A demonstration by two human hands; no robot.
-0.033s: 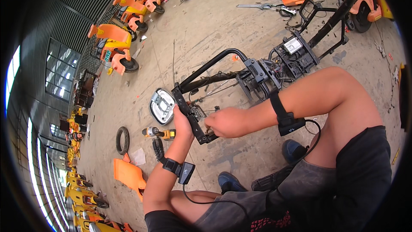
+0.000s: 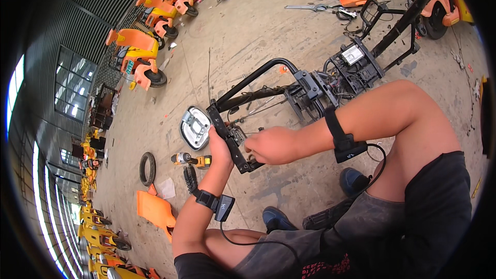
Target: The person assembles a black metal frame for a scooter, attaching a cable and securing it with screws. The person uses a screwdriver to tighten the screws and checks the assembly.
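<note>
A black tubular scooter frame (image 2: pixel 258 75) lies across the floor in front of me, its flat black end plate (image 2: pixel 221 124) nearest my hands. My left hand (image 2: pixel 221 151) grips the near end, its thumb along the plate and its other fingers hidden behind. Against the plate's outer side sits a rounded lamp (image 2: pixel 196 128) with a silvery inside and a dark rim. My right hand (image 2: pixel 274 145) is on the plate's inner side, fingers curled and pinched together close to small metal parts and wires (image 2: pixel 237 135). Whatever lies between those fingertips is hidden.
On the floor to the left are a cordless power tool (image 2: pixel 191 160), a small black tyre (image 2: pixel 148 169) and an orange panel (image 2: pixel 155 207). Hand tools (image 2: pixel 320 8) lie beyond the frame. Yellow-orange scooters (image 2: pixel 139 57) stand along the left wall. My shoes (image 2: pixel 279 218) are close below.
My right hand has shifted very slightly, its fingertips a touch higher along the inner side of the plate. The left hand, lamp and frame look unmoved.
</note>
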